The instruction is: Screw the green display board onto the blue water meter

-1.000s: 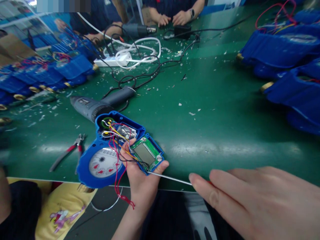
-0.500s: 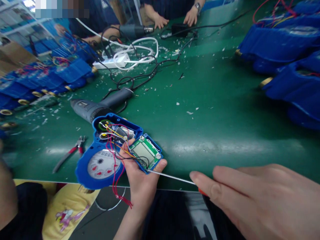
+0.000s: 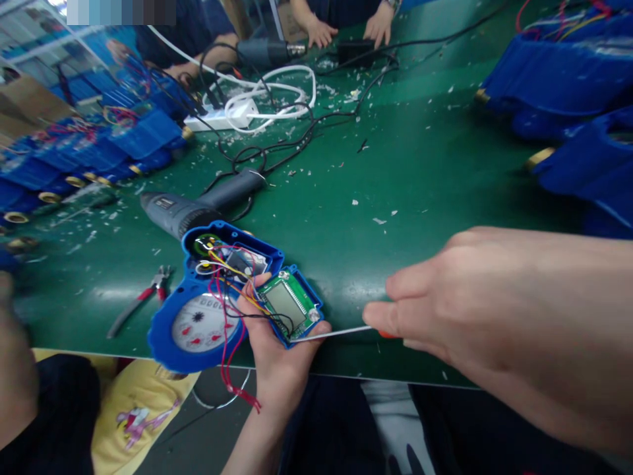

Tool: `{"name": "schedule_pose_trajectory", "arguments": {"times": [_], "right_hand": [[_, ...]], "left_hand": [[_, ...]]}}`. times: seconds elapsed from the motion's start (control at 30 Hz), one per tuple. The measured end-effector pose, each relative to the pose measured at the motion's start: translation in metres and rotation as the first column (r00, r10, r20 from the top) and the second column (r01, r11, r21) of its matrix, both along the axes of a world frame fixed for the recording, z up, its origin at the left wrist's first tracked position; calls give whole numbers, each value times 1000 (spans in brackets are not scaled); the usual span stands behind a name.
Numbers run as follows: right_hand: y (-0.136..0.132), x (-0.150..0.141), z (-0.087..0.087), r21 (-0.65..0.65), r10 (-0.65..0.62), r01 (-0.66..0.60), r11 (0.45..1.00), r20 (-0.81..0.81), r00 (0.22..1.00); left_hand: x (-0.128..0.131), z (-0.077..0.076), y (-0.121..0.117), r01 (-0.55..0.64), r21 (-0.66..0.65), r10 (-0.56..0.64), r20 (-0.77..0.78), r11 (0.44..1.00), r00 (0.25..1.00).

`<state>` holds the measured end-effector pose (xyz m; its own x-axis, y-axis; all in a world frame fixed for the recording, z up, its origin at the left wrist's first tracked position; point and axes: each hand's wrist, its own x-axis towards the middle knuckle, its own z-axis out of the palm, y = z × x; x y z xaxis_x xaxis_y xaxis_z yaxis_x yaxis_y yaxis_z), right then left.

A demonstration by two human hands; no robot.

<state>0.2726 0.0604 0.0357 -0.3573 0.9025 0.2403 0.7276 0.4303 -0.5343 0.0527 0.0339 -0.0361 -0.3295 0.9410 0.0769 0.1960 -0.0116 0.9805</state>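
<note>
My left hand (image 3: 277,356) grips an opened blue water meter (image 3: 198,310) at the near table edge, thumb on its green circuit board with a grey display (image 3: 289,305). Red, yellow and black wires (image 3: 227,297) spill from the housing over the white dial. My right hand (image 3: 475,297) is closed on a screwdriver with an orange handle; its thin metal shaft (image 3: 336,332) reaches left to the corner of the board.
A grey heat gun (image 3: 198,204) lies just behind the meter, red-handled pliers (image 3: 141,300) to its left. Blue meters are stacked at left (image 3: 99,145) and right (image 3: 568,72). A white power strip (image 3: 222,119) with cables and another person's hands (image 3: 346,26) are at the far side.
My right hand has risen and moved left, bringing the screwdriver shaft more level against the board's corner. The left hand and meter have barely shifted.
</note>
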Motion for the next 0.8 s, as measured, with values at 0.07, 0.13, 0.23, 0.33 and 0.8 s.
{"name": "schedule_pose_trajectory", "arguments": {"times": [0.07, 0.13, 0.23, 0.33, 0.8], "right_hand": [[-2, -8, 10, 48, 174, -180, 982, 108, 979], [-10, -13, 18, 123, 301, -336, 934, 241, 923], [-28, -13, 17, 198, 249, -316, 928, 301, 921], [-44, -11, 6, 198, 180, -239, 950, 277, 944], [-57, -12, -9, 226, 115, -162, 961, 210, 971]], "left_hand": [[0, 0, 0, -23, -8, 23, -33, 1000, 999], [-1, -1, 0, -32, -1, 31, -88, 1000, 996], [-1, -2, 1, -9, 21, 12, -127, 1000, 992], [-1, -3, 3, -12, 30, 16, -133, 999, 991], [3, -5, 4, -66, 24, 68, -100, 998, 993]]}}
